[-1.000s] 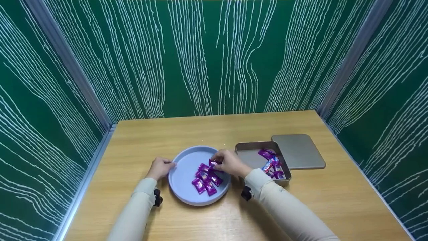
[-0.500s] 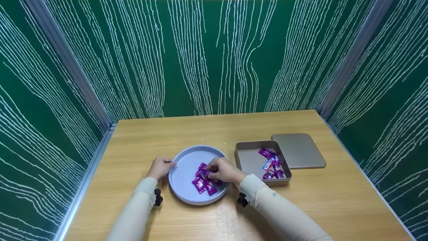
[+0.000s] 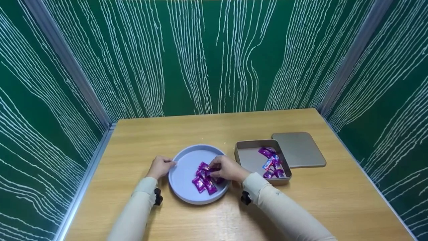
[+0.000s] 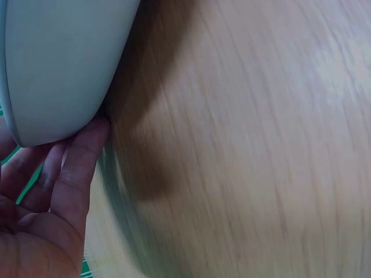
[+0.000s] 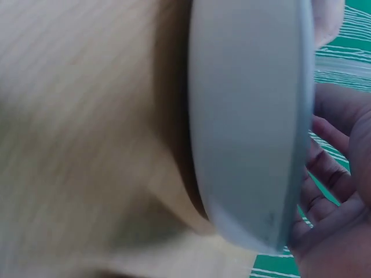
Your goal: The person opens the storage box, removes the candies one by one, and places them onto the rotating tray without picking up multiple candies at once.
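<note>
A round pale-blue plate with a raised rim (image 3: 180, 195) stands at the middle of the table. My left hand (image 3: 160, 166) grips its left edge, the thumb on the rim and the fingers under the outer wall (image 4: 64, 63). Several purple wrapped candies (image 3: 199, 184) lie heaped in the right half of the plate. Over that heap my right hand (image 3: 228, 168) pinches a purple candy (image 3: 213, 170) between thumb and fingers, partly covering it. In the right wrist view the plate's wall (image 5: 246, 116) hides the right fingertips.
To the right stands an open square tin (image 3: 249, 160) with several purple candies (image 3: 266, 152) and a red-and-blue one (image 3: 268, 163) inside. Its flat lid (image 3: 299, 150) lies behind it, at the right. Green panels with white lines (image 3: 187, 60) enclose the table.
My right hand has come down from the plate's far right side into the candy heap, then shifted slightly up and right. The left hand keeps its hold on the rim.
</note>
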A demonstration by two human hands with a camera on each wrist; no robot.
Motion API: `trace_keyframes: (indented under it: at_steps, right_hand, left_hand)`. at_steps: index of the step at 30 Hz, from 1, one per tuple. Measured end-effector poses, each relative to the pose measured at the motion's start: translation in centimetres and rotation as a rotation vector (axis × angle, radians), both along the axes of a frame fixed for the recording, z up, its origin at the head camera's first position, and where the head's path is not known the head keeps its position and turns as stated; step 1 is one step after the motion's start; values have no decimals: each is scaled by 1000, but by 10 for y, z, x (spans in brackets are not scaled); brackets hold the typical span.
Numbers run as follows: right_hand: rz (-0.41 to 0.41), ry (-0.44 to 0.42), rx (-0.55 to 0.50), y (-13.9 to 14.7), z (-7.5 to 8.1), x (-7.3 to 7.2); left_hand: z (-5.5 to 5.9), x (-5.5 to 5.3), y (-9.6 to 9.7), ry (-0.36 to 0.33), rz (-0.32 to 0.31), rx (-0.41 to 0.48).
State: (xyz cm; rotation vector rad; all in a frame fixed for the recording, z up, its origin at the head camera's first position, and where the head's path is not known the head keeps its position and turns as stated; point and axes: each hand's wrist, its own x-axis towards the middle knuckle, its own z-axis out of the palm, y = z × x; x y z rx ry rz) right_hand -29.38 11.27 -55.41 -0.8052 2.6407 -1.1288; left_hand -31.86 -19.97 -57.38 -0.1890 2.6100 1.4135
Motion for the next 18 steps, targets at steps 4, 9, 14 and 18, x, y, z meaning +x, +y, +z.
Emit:
trace_keyframes:
  at_steps: [4, 9, 14, 18]
  right_hand:
    - [-18, 11, -22, 13, 9, -3]
    - [-51, -4, -59, 37, 17, -7]
    - [-70, 29, -58, 66, 27, -9]
    - [-73, 28, -25, 92, 31, -10]
  left_hand:
    - [-1, 1, 0, 16, 3, -21]
    - [-2, 1, 1, 12, 8, -22]
    - [-2, 0, 1, 10, 1, -28]
    - [-2, 0, 1, 14, 1, -24]
